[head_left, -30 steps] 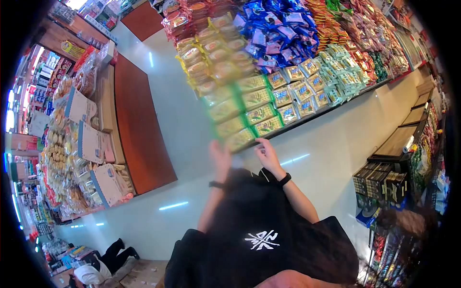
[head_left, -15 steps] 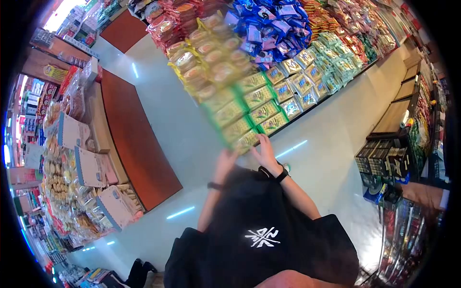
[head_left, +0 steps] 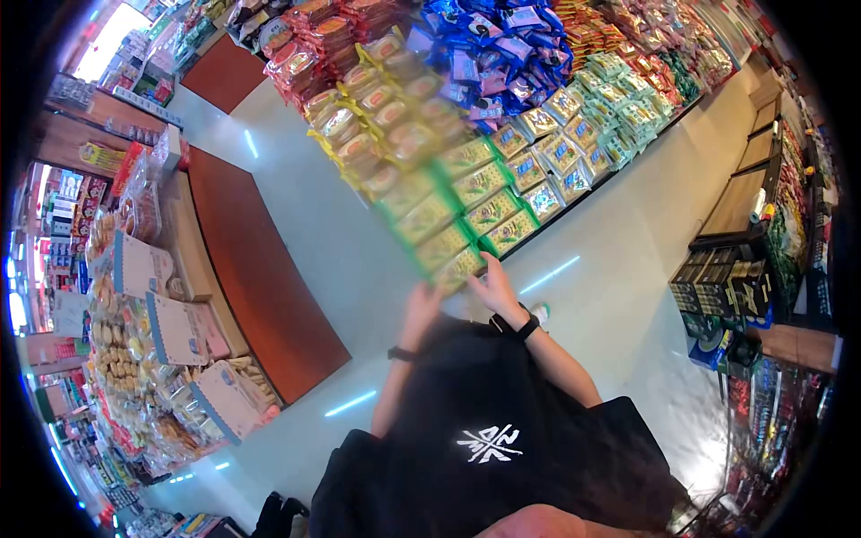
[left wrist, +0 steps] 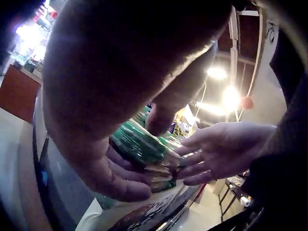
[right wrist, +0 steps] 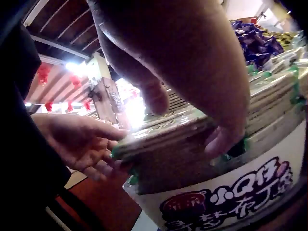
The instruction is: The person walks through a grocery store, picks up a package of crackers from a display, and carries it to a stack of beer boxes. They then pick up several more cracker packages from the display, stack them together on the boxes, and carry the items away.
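At the corner of a display table lies a stack of flat, green-edged snack packets (head_left: 456, 267), nearest to the person. My left hand (head_left: 421, 309) rests at its left side, and my right hand (head_left: 496, 289) touches the side facing right. In the left wrist view the left hand's fingers (left wrist: 127, 187) bend along the green wrapping (left wrist: 139, 144), while the right hand (left wrist: 221, 149) reaches in with nearly straight fingers. The right wrist view has the right thumb over the stack's top (right wrist: 163, 130) and a fingertip at its side; the left hand (right wrist: 82, 144) meets the opposite corner.
Behind the stack, yellow-edged packets (head_left: 359, 121), blue packets (head_left: 516, 49) and silvery packets (head_left: 543, 202) cover the table. A printed white sign (right wrist: 231, 202) fronts its edge. Left stands a counter (head_left: 260, 278) with bagged snacks; right, dark boxes (head_left: 717, 282) and shelves.
The camera view has turned, shifting the shop around. My left hand has come up and closer to the stack's near corner; my right hand stays about where it was.
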### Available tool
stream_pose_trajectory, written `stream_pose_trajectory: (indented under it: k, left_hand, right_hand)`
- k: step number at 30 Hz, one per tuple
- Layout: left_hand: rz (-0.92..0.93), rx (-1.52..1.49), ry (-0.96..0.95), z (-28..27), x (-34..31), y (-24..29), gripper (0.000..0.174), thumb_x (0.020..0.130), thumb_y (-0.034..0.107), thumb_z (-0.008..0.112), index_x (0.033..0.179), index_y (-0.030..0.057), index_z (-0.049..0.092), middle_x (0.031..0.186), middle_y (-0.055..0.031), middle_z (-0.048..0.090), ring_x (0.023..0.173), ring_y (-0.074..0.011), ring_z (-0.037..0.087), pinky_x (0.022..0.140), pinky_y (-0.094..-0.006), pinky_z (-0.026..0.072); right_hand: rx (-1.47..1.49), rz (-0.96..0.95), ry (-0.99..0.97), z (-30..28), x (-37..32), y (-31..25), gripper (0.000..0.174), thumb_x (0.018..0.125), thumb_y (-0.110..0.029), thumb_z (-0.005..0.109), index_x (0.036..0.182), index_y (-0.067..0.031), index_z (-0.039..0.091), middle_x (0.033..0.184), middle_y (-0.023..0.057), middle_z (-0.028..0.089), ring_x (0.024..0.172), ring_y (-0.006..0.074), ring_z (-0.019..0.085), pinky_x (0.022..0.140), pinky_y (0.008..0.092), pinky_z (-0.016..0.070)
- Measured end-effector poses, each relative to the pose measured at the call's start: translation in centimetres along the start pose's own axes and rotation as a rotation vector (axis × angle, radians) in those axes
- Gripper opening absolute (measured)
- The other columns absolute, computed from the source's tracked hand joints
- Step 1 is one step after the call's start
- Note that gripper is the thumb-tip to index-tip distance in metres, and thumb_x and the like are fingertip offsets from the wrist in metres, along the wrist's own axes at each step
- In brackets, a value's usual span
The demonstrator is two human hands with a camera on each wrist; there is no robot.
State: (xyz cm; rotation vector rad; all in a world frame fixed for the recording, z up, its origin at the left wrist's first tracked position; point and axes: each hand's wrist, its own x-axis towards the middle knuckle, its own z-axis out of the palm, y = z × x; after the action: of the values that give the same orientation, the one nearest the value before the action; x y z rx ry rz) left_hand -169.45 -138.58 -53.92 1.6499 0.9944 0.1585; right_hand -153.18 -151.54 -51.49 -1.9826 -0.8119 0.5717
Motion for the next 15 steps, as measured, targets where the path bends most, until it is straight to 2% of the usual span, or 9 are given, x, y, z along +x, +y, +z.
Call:
stream_pose_trajectory:
  k: [2,6,9,14,15]
  left_hand:
    - [0.014,0.021,0.024,0.1,0.1,0.4,0.041,0.092,0.03,0.064,0.113,-0.0049,0.056,0.093,-0.0116,0.067,0.077,-0.0141,0.064,0.063,-0.0281,0.0505]
    - [-0.015,-0.18,-0.014,-0.2,-0.5,1.7,0.041,0.092,0.033,0.064,0.11,-0.0029,0.058,0.091,-0.0104,0.067,0.077,-0.0149,0.063,0.065,-0.0293,0.0509]
    - [-0.043,-0.154,-0.037,-0.9,-1.0,2.3,0.042,0.091,0.036,0.064,0.109,-0.0021,0.059,0.089,-0.009,0.067,0.075,-0.0148,0.063,0.064,-0.0295,0.0507]
    - [-0.007,-0.166,-0.084,-1.5,-1.2,3.7,0.046,0.089,0.04,0.066,0.109,-0.0014,0.06,0.085,-0.0064,0.067,0.072,-0.013,0.061,0.063,-0.0287,0.0496]
    - [-0.058,-0.118,-0.126,-1.7,-1.2,3.6,0.047,0.089,0.04,0.066,0.111,-0.0009,0.06,0.085,-0.0058,0.067,0.071,-0.0126,0.06,0.063,-0.0284,0.0493]
  right_hand:
    - [0.008,0.008,-0.019,0.2,-0.1,0.2,0.063,0.087,-0.023,0.068,0.136,0.0037,0.039,0.12,0.0204,0.056,0.098,0.0274,0.061,0.081,0.0366,0.0517]
    - [0.041,0.008,-0.019,0.8,-0.6,0.9,0.058,0.087,-0.021,0.068,0.132,0.0044,0.042,0.113,0.0196,0.06,0.096,0.0262,0.063,0.08,0.0361,0.0529]
    - [0.107,-0.041,-0.019,1.4,-1.0,1.4,0.058,0.087,-0.021,0.068,0.132,0.0047,0.042,0.113,0.0193,0.059,0.094,0.0243,0.064,0.079,0.0352,0.0537]
    - [0.127,0.035,-0.028,1.7,-0.7,2.4,0.058,0.088,-0.02,0.068,0.133,0.0049,0.041,0.114,0.0178,0.06,0.086,0.0213,0.065,0.075,0.0336,0.0542]
    - [0.147,0.061,-0.036,1.6,-0.7,2.2,0.059,0.088,-0.02,0.067,0.134,0.0049,0.041,0.115,0.0176,0.059,0.085,0.0208,0.065,0.074,0.0334,0.0541]
